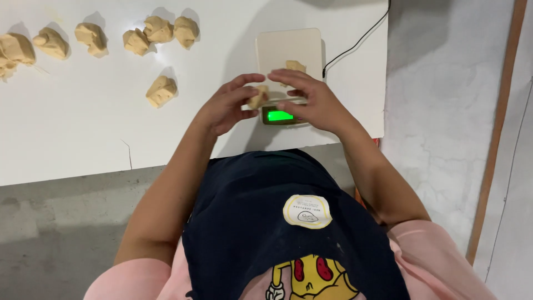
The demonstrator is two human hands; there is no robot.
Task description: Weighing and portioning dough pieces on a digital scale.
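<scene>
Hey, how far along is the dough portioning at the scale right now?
Done: about eight dough lumps lie spread over the white table. In hand: the left hand and right hand pinch a small dough piece over the scale, where another bit sits on the platform. How much is left cannot be told; no bulk dough shows.

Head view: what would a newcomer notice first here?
The green lit display of the scale at the table's right end. Above it, the left hand and right hand pinch a small dough piece. Dough lumps lie along the white table to the left.
</scene>
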